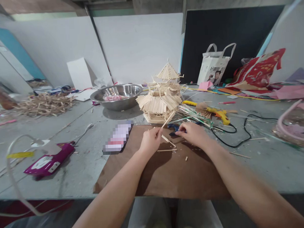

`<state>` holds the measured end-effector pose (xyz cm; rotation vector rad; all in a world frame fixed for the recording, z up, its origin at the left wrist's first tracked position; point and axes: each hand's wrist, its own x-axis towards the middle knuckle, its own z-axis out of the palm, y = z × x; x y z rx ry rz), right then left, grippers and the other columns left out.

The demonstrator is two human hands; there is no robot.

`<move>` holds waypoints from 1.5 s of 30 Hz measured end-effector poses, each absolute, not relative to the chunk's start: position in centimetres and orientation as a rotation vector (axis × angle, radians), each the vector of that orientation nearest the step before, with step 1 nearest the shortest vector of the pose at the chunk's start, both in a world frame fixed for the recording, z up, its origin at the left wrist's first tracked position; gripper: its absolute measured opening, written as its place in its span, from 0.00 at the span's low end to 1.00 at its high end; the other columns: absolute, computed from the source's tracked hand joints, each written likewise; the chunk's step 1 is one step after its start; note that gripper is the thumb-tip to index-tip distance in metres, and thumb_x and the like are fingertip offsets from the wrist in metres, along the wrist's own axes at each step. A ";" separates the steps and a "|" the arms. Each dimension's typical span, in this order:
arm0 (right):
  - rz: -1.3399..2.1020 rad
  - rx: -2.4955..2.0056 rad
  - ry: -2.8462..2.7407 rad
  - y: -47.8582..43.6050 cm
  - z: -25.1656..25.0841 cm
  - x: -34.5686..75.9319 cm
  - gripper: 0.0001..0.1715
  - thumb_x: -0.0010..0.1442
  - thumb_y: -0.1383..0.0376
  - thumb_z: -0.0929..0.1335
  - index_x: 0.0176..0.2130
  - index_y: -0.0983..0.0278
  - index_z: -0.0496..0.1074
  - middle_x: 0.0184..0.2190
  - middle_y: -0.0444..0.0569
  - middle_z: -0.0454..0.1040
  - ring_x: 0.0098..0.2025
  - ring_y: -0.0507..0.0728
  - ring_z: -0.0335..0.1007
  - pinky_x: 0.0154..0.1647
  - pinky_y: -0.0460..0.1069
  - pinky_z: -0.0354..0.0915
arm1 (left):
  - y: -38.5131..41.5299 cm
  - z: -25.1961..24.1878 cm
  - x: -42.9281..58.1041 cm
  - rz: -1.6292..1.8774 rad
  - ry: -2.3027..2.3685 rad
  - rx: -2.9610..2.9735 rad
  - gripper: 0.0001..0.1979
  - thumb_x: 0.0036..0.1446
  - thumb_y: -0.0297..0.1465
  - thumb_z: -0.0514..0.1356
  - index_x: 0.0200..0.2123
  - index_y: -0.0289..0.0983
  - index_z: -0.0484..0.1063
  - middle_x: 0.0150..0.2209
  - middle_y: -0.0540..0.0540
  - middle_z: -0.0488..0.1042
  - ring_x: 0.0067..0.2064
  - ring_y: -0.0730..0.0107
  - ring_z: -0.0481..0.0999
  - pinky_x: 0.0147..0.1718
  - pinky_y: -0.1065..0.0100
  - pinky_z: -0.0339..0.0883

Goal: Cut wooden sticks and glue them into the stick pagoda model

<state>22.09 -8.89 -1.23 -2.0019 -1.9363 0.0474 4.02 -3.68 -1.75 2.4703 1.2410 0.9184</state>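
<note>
My left hand point(151, 140) pinches a thin wooden stick point(167, 119) that slants up toward a small pagoda model point(161, 97) built of sticks. My right hand point(193, 133) rests fingers-down on the brown board point(169, 170), closed on a small blue-handled tool point(174, 127) I cannot make out fully. Loose short sticks point(167, 150) lie on the board between the two hands.
A steel bowl point(117, 95) stands behind left of the model. A yellow glue gun point(218, 113) with a black cable lies to the right. A purple packet point(47, 162), a pile of sticks point(45, 104), bags point(216, 67) and coloured paper ring the grey table.
</note>
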 end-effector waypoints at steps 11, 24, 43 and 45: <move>0.096 -2.373 -2.187 -9.6 -0.3 24.1 0.13 0.47 0.58 0.62 0.31 0.62 0.68 0.34 0.50 0.72 0.35 0.58 0.67 0.25 0.47 0.52 | -3.6 -1.6 3.9 0.951 1.217 2.383 0.16 0.54 0.36 0.47 0.25 0.35 0.71 0.17 0.51 0.66 0.21 0.76 0.64 0.23 0.76 0.53; -0.115 -1.892 -1.204 -9.4 0.9 26.4 0.18 0.43 0.61 0.64 0.37 0.65 0.67 0.26 0.49 0.71 0.29 0.57 0.66 0.26 0.48 0.58 | -3.6 -1.6 3.7 1.100 1.097 2.180 0.16 0.53 0.38 0.49 0.28 0.34 0.72 0.18 0.52 0.67 0.21 0.78 0.64 0.22 0.77 0.56; 1.235 -1.036 -0.988 -9.9 1.1 23.7 0.13 0.45 0.62 0.61 0.33 0.62 0.67 0.19 0.41 0.66 0.13 0.47 0.54 0.15 0.45 0.52 | -3.8 -2.0 3.9 1.111 0.859 1.778 0.15 0.49 0.41 0.53 0.26 0.34 0.68 0.14 0.55 0.59 0.13 0.83 0.56 0.12 0.77 0.48; 1.159 -1.062 -1.070 -9.7 0.7 23.4 0.17 0.45 0.61 0.58 0.34 0.61 0.67 0.27 0.47 0.71 0.21 0.51 0.63 0.19 0.47 0.56 | -3.7 -2.1 3.9 1.091 0.854 1.786 0.15 0.49 0.41 0.53 0.26 0.34 0.68 0.13 0.56 0.57 0.13 0.83 0.56 0.12 0.77 0.48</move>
